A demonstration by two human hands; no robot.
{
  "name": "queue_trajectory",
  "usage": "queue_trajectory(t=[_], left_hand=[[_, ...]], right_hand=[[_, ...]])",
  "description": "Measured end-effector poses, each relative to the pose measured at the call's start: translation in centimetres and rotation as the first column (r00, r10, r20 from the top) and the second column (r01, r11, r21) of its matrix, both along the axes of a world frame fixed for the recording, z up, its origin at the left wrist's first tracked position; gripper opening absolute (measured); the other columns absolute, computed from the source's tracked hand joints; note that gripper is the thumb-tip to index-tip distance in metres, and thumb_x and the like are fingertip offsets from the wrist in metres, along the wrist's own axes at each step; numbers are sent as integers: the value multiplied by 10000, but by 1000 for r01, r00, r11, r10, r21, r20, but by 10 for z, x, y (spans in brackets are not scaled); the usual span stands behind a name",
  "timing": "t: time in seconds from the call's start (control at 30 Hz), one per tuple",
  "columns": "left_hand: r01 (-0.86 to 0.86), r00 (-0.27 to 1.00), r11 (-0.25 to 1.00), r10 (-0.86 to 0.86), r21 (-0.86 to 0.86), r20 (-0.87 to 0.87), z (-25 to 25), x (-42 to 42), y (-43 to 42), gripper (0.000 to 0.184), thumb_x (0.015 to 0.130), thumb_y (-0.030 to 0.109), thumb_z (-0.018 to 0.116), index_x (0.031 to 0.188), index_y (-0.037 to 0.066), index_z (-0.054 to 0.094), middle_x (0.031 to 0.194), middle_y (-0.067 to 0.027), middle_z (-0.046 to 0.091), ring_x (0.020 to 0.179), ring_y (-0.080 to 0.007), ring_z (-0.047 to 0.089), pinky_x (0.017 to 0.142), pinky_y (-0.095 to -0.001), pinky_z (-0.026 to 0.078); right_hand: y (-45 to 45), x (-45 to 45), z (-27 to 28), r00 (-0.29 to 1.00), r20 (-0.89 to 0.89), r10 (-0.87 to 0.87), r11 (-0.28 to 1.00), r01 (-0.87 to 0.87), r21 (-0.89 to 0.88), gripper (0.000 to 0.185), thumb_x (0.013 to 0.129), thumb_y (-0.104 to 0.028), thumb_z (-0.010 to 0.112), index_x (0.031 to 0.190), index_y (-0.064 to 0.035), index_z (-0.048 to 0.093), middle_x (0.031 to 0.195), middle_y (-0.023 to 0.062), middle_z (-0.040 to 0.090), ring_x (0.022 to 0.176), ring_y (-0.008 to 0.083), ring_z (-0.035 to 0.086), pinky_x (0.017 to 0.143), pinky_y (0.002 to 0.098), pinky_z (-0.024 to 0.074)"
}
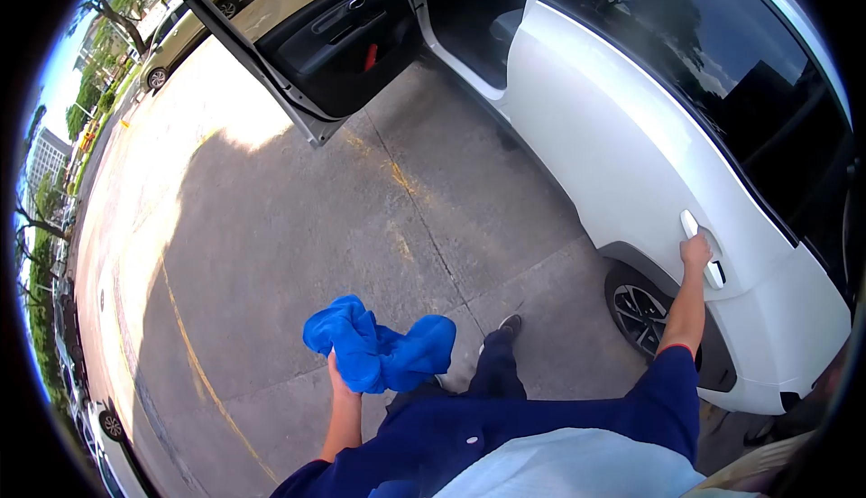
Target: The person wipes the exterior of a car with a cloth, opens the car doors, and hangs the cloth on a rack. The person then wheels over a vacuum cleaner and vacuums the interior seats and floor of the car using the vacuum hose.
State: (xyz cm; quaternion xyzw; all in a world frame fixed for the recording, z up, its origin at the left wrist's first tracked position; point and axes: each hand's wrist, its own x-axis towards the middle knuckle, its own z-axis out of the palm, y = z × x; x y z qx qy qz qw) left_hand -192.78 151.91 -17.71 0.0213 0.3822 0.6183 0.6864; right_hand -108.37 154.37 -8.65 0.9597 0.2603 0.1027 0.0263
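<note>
A bunched blue cloth (383,349) is gripped in my left hand (339,379), in front of my body at the lower middle of the view. The cloth covers most of its fingers. Out to the right, my right hand (696,251) is closed around the white door handle (690,224) of a white car (622,128). That rear door appears closed. Just below the right forearm is the rear wheel (639,308).
The car's front door (334,33) stands wide open, with a red object (371,56) in its pocket. Light blue fabric (568,466) lies over my dark blue shirt. Grey concrete (298,218) with worn yellow lines spreads leftward. Other parked cars (185,42) stand farther off.
</note>
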Motion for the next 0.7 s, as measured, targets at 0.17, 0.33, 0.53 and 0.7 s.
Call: queue_trajectory(t=[0.17,0.33,0.53,0.7], left_hand=[[-59,998,997,58,50,35,-26,-32,-61,488,944,403,505,1274,44,528,1209,-111,618,1093,-270,598,972,-408,482],[-88,989,996,88,-7,120,-81,-83,-106,494,953,428,491,1270,52,525,1204,-98,614,1101,-260,586,967,-406,481],[79,995,994,-84,72,58,-53,-141,-138,509,957,433,471,1293,54,513,1233,-112,603,1125,-271,579,980,-407,474],[67,997,990,-70,120,22,-50,-173,-164,527,957,436,458,1315,51,495,1256,-118,592,1136,-276,575,992,-417,466]], right_hand=[[-29,-142,-7,995,4,104,993,-105,57,640,745,-362,692,1237,-3,494,1127,210,618,1061,373,597,909,497,456],[-25,-321,-16,979,-46,198,972,-190,140,876,742,-466,723,1356,45,362,1208,243,549,1120,402,538,957,505,402],[-87,-532,62,471,121,874,364,-798,481,730,798,-275,715,1393,-9,385,1420,270,375,1315,427,371,1079,497,312],[-157,-554,168,538,748,389,158,-839,521,806,803,-302,741,1413,25,328,1475,240,317,1340,375,344,1101,462,291]])
